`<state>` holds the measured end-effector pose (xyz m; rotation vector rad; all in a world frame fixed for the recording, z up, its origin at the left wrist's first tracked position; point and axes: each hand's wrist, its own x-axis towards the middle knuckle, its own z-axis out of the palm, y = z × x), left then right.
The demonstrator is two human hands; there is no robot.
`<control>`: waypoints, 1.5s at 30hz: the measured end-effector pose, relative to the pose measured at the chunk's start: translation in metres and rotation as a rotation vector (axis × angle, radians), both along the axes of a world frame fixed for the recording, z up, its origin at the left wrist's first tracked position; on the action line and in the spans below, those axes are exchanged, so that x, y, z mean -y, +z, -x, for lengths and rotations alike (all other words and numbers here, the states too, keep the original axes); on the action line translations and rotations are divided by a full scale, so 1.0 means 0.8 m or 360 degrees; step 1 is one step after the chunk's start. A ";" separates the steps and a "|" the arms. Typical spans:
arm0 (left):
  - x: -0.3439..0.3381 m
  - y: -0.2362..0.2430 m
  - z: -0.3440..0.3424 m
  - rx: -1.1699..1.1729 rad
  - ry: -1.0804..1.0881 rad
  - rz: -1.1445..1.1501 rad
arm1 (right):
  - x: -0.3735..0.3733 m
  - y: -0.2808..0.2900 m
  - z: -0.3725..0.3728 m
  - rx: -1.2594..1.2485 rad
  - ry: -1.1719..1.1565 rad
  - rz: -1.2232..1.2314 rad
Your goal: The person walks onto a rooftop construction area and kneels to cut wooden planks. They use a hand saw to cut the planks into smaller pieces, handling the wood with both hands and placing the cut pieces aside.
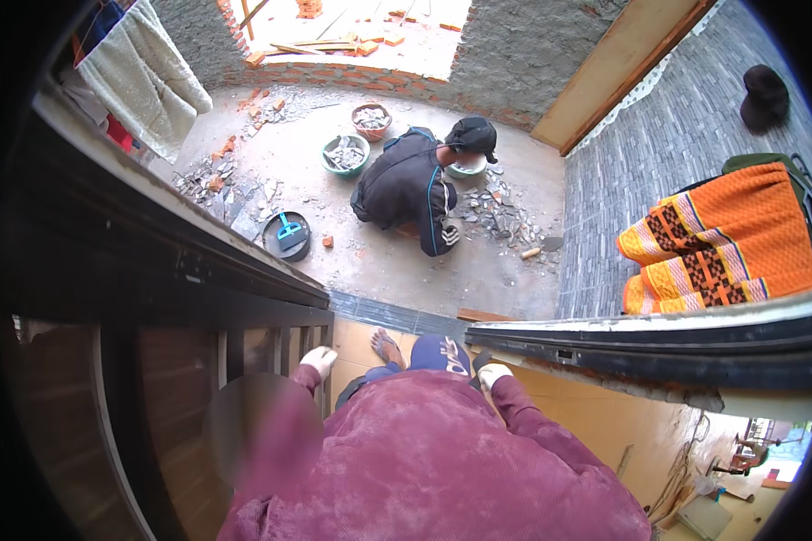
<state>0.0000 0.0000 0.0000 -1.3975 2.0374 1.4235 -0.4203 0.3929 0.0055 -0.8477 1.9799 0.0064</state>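
Observation:
My left hand [318,361], in a pale glove, is loosely closed beside the dark barred door [289,352], and nothing shows in it. Held near my right hip, my right hand [492,375] also wears a pale glove. Its fingers are curled, and a small dark shape shows at its edge, too little to name. My bare foot [387,348] stands on the tan floor just inside the doorway. Beyond the sill [379,312], a person [406,187] in dark clothes and a cap crouches over broken tile pieces [501,216], with a gloved hand low near the floor.
A green basin [363,168] and an orange-brown basin [371,133] hold rubble. A black pan [271,236] with a blue-handled tool stands by debris [235,194]. A trowel [541,247] lies right. Orange cloth [731,234] hangs on the tiled wall, a pale towel [144,81] at left.

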 end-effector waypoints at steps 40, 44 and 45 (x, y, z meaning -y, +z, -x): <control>1.002 -0.018 0.167 0.0130 0.0409 -0.0356 | 1.006 -0.071 0.189 0.0376 -0.0478 -0.0162; 1.182 0.006 0.193 -0.0098 0.0683 -0.0128 | 1.181 -0.028 0.208 0.0122 -0.0398 0.0029; 1.222 0.016 0.196 -0.0206 0.0756 -0.0059 | 1.218 -0.022 0.211 0.0212 -0.0634 0.0123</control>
